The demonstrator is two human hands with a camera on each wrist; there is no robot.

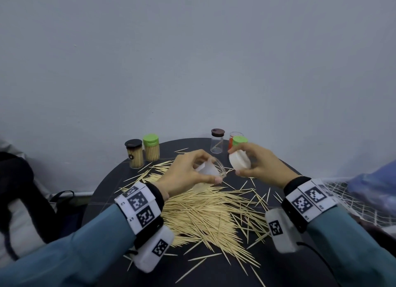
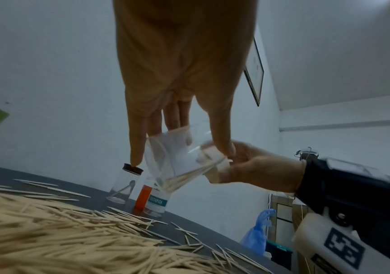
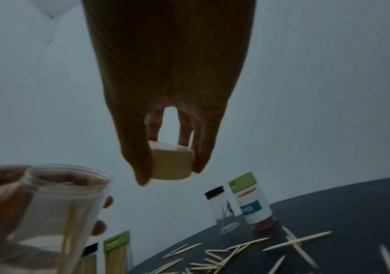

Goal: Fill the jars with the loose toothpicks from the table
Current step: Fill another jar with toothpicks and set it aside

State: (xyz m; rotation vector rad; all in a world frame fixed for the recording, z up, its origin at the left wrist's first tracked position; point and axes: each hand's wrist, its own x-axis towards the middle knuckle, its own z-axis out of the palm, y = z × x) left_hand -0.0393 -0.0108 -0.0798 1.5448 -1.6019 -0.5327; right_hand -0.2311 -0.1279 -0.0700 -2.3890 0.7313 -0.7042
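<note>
My left hand (image 1: 192, 171) grips a clear open jar (image 1: 211, 169) tilted above the table, its mouth toward the right; a few toothpicks lie inside the jar (image 2: 180, 163). My right hand (image 1: 252, 162) pinches the jar's white lid (image 1: 240, 162) just right of the mouth, apart from it; the lid (image 3: 173, 163) shows between thumb and fingers. A big heap of loose toothpicks (image 1: 210, 214) covers the round dark table (image 1: 278, 271) below both hands.
At the back left stand a full black-lidded jar (image 1: 134, 154) and a full green-lidded jar (image 1: 151, 147). At the back right are a nearly empty brown-lidded jar (image 1: 217, 140), an open jar with a red label (image 1: 235, 138) and a green-lidded one (image 1: 240, 141). A wall rises behind.
</note>
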